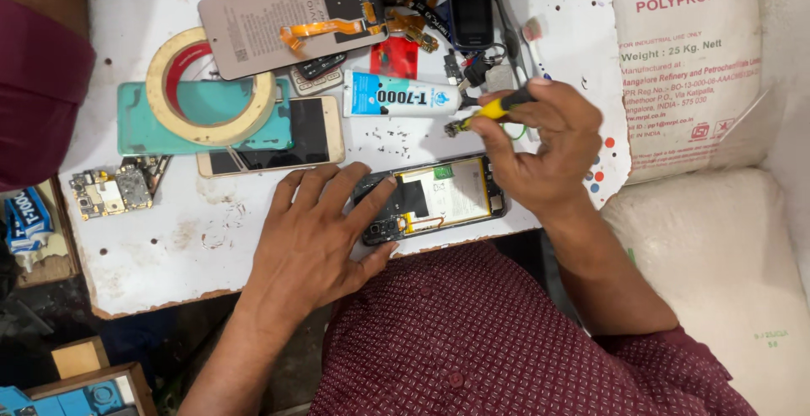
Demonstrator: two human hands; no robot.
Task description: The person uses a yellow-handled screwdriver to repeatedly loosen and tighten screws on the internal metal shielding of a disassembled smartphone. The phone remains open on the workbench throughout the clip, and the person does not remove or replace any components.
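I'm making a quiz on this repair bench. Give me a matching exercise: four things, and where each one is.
Things:
1. opened phone
2. screwdriver
3. tape roll
4. glue tube

Places:
A. lying on a teal phone cover
B. pinned under the left hand
C. lying above the opened phone, nozzle pointing right
D. in the grip of the right hand

Pairs: 1-B, 2-D, 3-A, 4-C

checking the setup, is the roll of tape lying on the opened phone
No, the tape roll lies on a teal case, apart from the opened phone.

White-blue glue tube point(403, 95) beside white sack point(688, 62)
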